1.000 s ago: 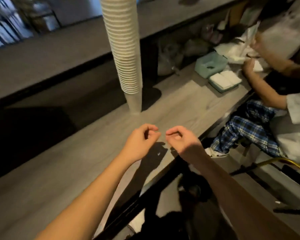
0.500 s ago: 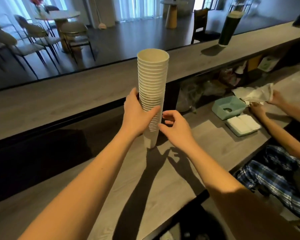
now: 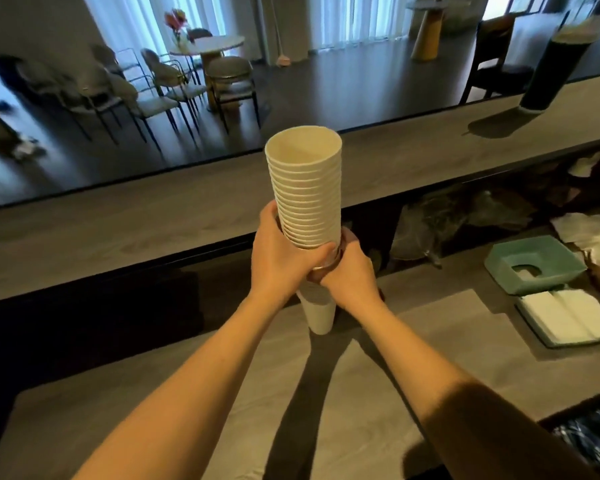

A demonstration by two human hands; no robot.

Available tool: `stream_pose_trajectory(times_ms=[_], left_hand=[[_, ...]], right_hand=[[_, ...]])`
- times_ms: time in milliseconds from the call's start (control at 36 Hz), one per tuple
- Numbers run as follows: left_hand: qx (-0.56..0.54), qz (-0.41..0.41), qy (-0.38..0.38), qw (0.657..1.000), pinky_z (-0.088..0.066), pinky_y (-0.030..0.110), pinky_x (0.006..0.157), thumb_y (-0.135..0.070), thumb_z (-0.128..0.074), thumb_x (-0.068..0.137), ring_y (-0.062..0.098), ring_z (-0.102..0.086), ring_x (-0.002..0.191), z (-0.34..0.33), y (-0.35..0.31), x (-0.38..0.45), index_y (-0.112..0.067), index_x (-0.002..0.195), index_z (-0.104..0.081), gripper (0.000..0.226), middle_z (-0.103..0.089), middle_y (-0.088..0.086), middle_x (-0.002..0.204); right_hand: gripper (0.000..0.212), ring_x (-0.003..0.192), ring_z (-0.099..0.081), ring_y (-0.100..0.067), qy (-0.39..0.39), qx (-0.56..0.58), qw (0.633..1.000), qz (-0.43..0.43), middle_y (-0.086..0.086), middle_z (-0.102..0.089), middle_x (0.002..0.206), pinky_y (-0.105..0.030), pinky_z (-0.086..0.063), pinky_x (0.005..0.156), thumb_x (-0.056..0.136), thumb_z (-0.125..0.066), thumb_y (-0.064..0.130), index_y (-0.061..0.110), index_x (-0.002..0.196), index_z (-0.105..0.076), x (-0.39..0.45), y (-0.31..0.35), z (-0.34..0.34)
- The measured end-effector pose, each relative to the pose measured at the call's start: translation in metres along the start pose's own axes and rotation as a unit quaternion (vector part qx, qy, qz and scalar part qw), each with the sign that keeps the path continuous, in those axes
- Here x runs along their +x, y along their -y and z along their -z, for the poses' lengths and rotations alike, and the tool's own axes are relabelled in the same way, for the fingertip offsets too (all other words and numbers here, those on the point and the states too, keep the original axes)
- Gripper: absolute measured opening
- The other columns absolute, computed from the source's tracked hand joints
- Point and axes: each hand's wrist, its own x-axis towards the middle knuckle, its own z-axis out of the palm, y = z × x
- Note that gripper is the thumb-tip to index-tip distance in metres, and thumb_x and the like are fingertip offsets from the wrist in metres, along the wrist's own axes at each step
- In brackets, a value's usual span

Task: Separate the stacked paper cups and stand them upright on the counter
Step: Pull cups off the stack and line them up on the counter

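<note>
- Paper cups (image 3: pixel 305 188) stand as one tall nested stack, upright, mouth up, with the bottom cup (image 3: pixel 318 315) resting on the grey tabletop (image 3: pixel 243 403).
- Left hand (image 3: pixel 278 261) wraps around the lower part of the stack from the left, its fingers curled onto the cup walls.
- Right hand (image 3: pixel 349 271) grips the stack from the right at about the same height, just below the left hand's fingers; the two hands touch each other at the front.
- Only the bottom cup shows below the hands; whether a gap has opened between it and the cups above cannot be told, since the hands hide the joint.
- No single cup stands apart on the tabletop, so the task appears to be at its very start: the first separation is in hand and nearly the whole stack is left to split and set out.
- Off to the right on the same tabletop sit a teal tray (image 3: pixel 534 265) and a pile of white napkins (image 3: pixel 568 315), well apart from the stack.
- A raised ledge (image 3: pixel 153 220) runs behind the stack, with a dark cylinder (image 3: pixel 555 67) standing on it at far right.
</note>
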Motion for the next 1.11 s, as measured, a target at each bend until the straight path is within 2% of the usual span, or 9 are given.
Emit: stream_pose_trajectory(times_ms=[111, 306, 528, 694, 750, 861, 917, 1000, 1111], left_hand=[[-0.036, -0.022, -0.045, 0.998, -0.051, 0.025, 0.094, -0.042, -0.090, 0.058, 0.002, -0.055, 0.116, 0.019, -0.030, 0.018, -0.024, 0.141, -0.032, 0.103, -0.055, -0.010, 0.132], [-0.071, -0.059, -0.100, 0.991, -0.054, 0.031, 0.094, -0.038, -0.090, 0.059, 0.003, -0.056, 0.114, 0.064, -0.071, 0.036, -0.020, 0.137, -0.036, 0.096, -0.056, -0.009, 0.126], [-0.100, -0.110, -0.174, 0.973, -0.052, 0.017, 0.088, -0.027, -0.090, 0.063, 0.000, -0.058, 0.111, 0.122, -0.098, 0.037, -0.020, 0.134, -0.038, 0.089, -0.055, -0.011, 0.123], [-0.116, 0.052, -0.081, 0.989, -0.056, 0.044, 0.092, -0.066, -0.084, 0.052, 0.015, -0.066, 0.110, 0.172, -0.069, 0.025, -0.016, 0.142, -0.037, 0.114, -0.062, 0.002, 0.128], [-0.121, 0.100, -0.144, 0.977, -0.050, 0.045, 0.100, -0.069, -0.080, 0.055, 0.019, -0.059, 0.119, 0.203, -0.065, 0.020, -0.020, 0.151, -0.019, 0.124, -0.052, 0.004, 0.140], [0.028, 0.000, -0.353, 0.935, -0.036, 0.022, 0.096, -0.043, -0.050, 0.098, 0.014, -0.046, 0.125, 0.275, -0.071, 0.007, -0.019, 0.148, -0.025, 0.061, -0.045, 0.001, 0.137], [0.104, -0.004, -0.284, 0.953, -0.038, 0.017, 0.082, -0.039, -0.037, 0.104, 0.008, -0.053, 0.105, 0.307, -0.073, 0.008, -0.018, 0.136, -0.046, 0.039, -0.056, -0.005, 0.116], [0.230, 0.079, -0.113, 0.964, -0.036, 0.032, 0.072, -0.047, -0.029, 0.103, 0.018, -0.054, 0.076, 0.346, -0.067, 0.009, -0.011, 0.089, -0.059, 0.049, -0.058, 0.000, 0.079], [0.289, 0.147, -0.054, 0.945, -0.044, 0.040, 0.086, -0.040, -0.042, 0.102, 0.028, -0.062, 0.103, 0.384, -0.058, 0.010, -0.012, 0.100, -0.067, 0.038, -0.068, 0.011, 0.110]], right_hand=[[0.108, 0.131, -0.053, -0.024, 0.007, -0.014, 1.000, -0.013, -0.002, -0.059, 0.141, -0.031, -0.044, 0.094, 0.072, -0.090, 0.039, 0.021, 0.158, -0.027, 0.002, 0.006, 0.004], [0.134, 0.151, -0.025, -0.025, 0.043, -0.098, 0.993, 0.058, 0.000, -0.026, 0.165, -0.054, -0.031, 0.119, 0.064, -0.093, 0.044, 0.024, 0.161, -0.003, 0.004, 0.064, 0.036], [0.129, 0.135, -0.036, -0.002, 0.130, 0.012, 0.950, 0.283, 0.011, -0.036, 0.159, -0.031, -0.035, 0.109, 0.068, -0.091, 0.042, 0.033, 0.162, -0.003, -0.014, 0.195, 0.041], [0.102, 0.112, -0.057, -0.004, 0.208, 0.005, 0.921, 0.331, 0.020, -0.056, 0.126, -0.021, -0.045, 0.086, 0.073, -0.089, 0.033, 0.033, 0.154, -0.026, -0.022, 0.221, -0.016], [0.100, 0.108, -0.062, -0.008, 0.232, -0.015, 0.918, 0.320, 0.018, -0.060, 0.123, -0.027, -0.051, 0.084, 0.070, -0.089, 0.038, 0.034, 0.151, -0.029, -0.024, 0.213, -0.039], [0.105, 0.109, -0.059, -0.008, 0.289, -0.056, 0.898, 0.327, 0.016, -0.056, 0.126, -0.029, -0.050, 0.083, 0.069, -0.087, 0.048, 0.035, 0.152, -0.025, -0.030, 0.203, -0.077], [0.102, 0.105, -0.058, -0.005, 0.312, -0.061, 0.889, 0.329, 0.019, -0.054, 0.121, -0.026, -0.048, 0.079, 0.070, -0.087, 0.047, 0.036, 0.150, -0.026, -0.037, 0.204, -0.094], [0.103, 0.106, -0.056, -0.007, 0.335, -0.074, 0.877, 0.337, 0.019, -0.051, 0.121, -0.026, -0.049, 0.078, 0.070, -0.088, 0.046, 0.037, 0.151, -0.024, -0.046, 0.209, -0.120], [0.105, 0.104, -0.058, -0.004, 0.351, -0.075, 0.868, 0.342, 0.019, -0.052, 0.123, -0.016, -0.048, 0.068, 0.070, -0.088, 0.048, 0.037, 0.152, -0.024, -0.054, 0.219, -0.154]])
